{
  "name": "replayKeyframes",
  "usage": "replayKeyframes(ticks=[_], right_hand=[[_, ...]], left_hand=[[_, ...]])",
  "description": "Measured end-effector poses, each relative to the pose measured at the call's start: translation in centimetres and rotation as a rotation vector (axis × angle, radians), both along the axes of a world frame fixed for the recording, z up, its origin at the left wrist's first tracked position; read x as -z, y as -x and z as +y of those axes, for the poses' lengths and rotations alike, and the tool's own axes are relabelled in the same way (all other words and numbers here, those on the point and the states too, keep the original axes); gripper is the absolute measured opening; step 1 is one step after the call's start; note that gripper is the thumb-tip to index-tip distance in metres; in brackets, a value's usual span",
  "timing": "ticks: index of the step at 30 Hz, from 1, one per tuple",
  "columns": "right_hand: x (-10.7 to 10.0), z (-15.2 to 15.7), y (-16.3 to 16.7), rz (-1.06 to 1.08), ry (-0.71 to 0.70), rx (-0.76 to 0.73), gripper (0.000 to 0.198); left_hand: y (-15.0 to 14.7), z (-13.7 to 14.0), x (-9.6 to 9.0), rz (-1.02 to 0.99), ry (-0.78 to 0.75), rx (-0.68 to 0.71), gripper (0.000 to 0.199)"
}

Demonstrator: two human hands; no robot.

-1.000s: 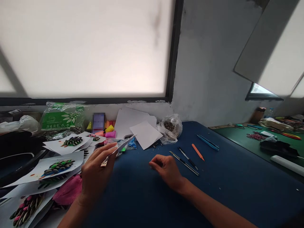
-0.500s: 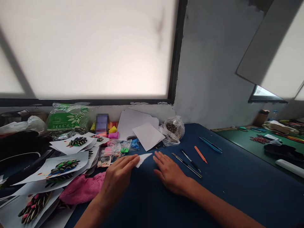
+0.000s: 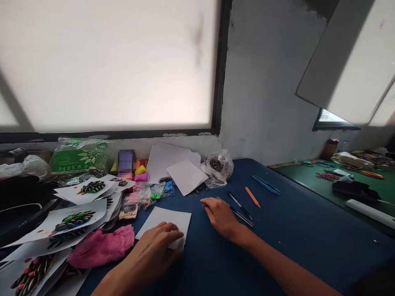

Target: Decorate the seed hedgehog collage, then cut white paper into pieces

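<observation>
A white sheet of paper lies low over the blue table in front of me. My left hand is closed on its near right part, fingers bent over the sheet and thumb mostly hidden. To the right, my right hand rests on the table, holding nothing, its fingers loosely stretched and slightly bent. Just beside that hand lies a thin metal-coloured pen-like tool, partly covered by it. Beyond are a black pen, an orange pen-shaped tool and blue tweezers.
Sheets with sunflower-seed pictures pile up at left, beside a pink cloth. Small bags of coloured clay, loose white paper and a plastic bag of seeds stand along the wall. A green table adjoins at right.
My left hand has brought the paper down and nearer, from steeply tilted to nearly flat. My right hand stays by the pens, its fingers more bent. The view has shifted slightly right.
</observation>
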State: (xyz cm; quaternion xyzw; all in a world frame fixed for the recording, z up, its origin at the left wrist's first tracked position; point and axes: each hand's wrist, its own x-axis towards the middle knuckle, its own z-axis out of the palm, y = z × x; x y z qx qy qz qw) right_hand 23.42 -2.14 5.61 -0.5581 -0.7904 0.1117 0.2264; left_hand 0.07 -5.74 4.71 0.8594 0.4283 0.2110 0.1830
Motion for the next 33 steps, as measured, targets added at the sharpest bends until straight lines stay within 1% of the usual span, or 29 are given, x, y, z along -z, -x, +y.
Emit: replayKeyframes(ticks=[1, 2, 3, 5, 6, 8, 10, 12, 14, 16, 18, 20, 21, 23, 26, 29, 31, 33], right_hand=[[-0.1, -0.1, 0.1, 0.013, -0.007, 0.013, 0.034], [-0.1, -0.2, 0.2, 0.02, -0.013, 0.017, 0.031], [0.0, -0.2, 0.3, 0.024, -0.018, 0.015, 0.028], [0.1, -0.4, 0.6, 0.028, -0.026, -0.001, 0.025], [0.2, -0.5, 0.8, 0.023, -0.035, -0.019, 0.024], [0.3, -1.0, 1.1, -0.013, -0.063, -0.067, 0.024], [0.2, -1.5, 1.4, -0.079, -0.078, -0.094, 0.024], [0.0, -1.8, 1.5, -0.15, -0.059, -0.069, 0.024], [-0.2, -1.9, 1.3, -0.2, -0.029, -0.026, 0.023], [-0.4, -1.6, 0.7, -0.232, -0.03, 0.022, 0.021], [-0.5, -1.1, 0.0, -0.255, -0.053, 0.086, 0.02], [-0.6, -0.7, -0.6, -0.265, -0.076, 0.135, 0.021], [-0.6, -0.6, -0.8, -0.262, -0.086, 0.137, 0.021], [-0.6, -0.7, -0.6, -0.251, -0.095, 0.08, 0.02], [-0.1, -1.4, 0.4, -0.202, -0.12, -0.126, 0.021], [0.8, -2.0, 1.5, -0.105, -0.194, -0.3, 0.02], [1.3, -2.4, 1.8, -0.111, -0.209, -0.371, 0.019], [1.4, -2.6, 2.0, -0.185, -0.186, -0.432, 0.019]], left_hand=[[0.3, 0.0, 0.0, 0.085, -0.027, 0.021, 0.026], [0.6, 0.1, 0.0, 0.111, -0.05, 0.004, 0.032], [0.9, 0.4, 0.2, 0.126, -0.086, -0.047, 0.036], [1.6, 1.0, 0.9, 0.219, -0.157, -0.13, 0.043], [1.9, 1.3, 1.3, 0.272, -0.15, -0.13, 0.048], [2.1, 1.6, 2.0, 0.353, -0.07, -0.12, 0.057], [1.7, 1.4, 2.4, 0.407, 0.002, -0.139, 0.061], [0.8, 1.0, 2.2, 0.446, 0.016, -0.218, 0.061], [-0.4, 0.7, 1.5, 0.481, -0.005, -0.322, 0.059], [-1.4, 0.7, 0.7, 0.508, -0.021, -0.371, 0.06], [-1.9, 0.9, 0.3, 0.503, -0.045, -0.363, 0.063], [-2.1, 1.3, 0.5, 0.481, -0.043, -0.299, 0.064], [-2.1, 1.4, 0.8, 0.473, -0.027, -0.269, 0.063], [-2.3, 1.7, 1.4, 0.478, 0.015, -0.258, 0.063], [-2.7, 1.9, 2.1, 0.491, 0.052, -0.349, 0.063], [-2.8, 2.1, 2.2, 0.439, 0.046, -0.423, 0.064], [-2.5, 2.1, 2.3, 0.425, 0.009, -0.409, 0.063], [-2.1, 1.9, 2.5, 0.451, -0.012, -0.354, 0.062]])
